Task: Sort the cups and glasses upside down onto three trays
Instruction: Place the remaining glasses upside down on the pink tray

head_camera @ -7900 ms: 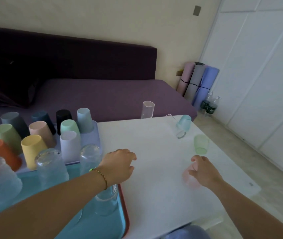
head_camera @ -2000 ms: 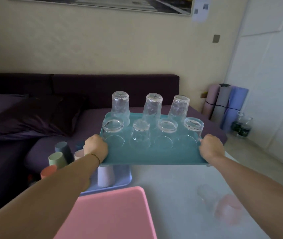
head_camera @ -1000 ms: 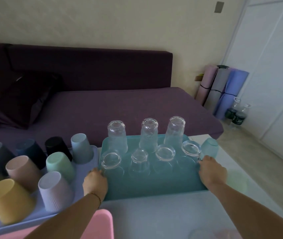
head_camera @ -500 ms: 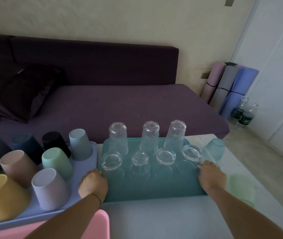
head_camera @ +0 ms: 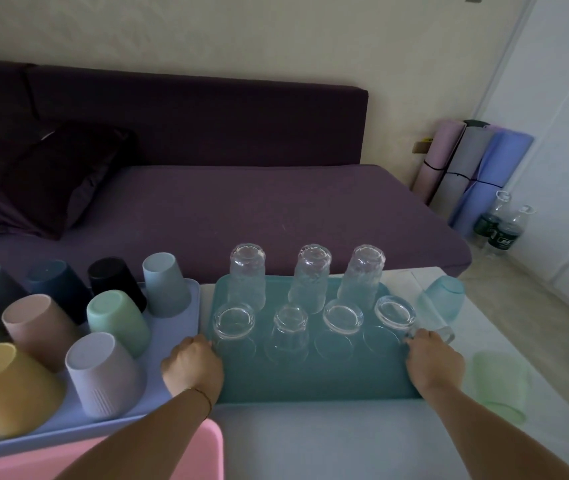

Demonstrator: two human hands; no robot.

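Observation:
A teal tray rests on the white table at its far edge, carrying several clear glasses upside down in two rows. My left hand grips the tray's left edge and my right hand grips its right edge. Beside it on the left, a lavender tray bears several coloured plastic cups upside down. A pink tray lies bare at the near left. A translucent blue cup and a translucent green cup stand on the table right of the teal tray.
A purple sofa with a dark cushion runs just behind the table. Rolled mats and two water bottles stand on the floor at the right, by white doors.
I carried the teal tray of glasses from mid-air down onto the table's far edge beside the lavender tray. Over the last half second it has barely moved; both hands stay on its edges.

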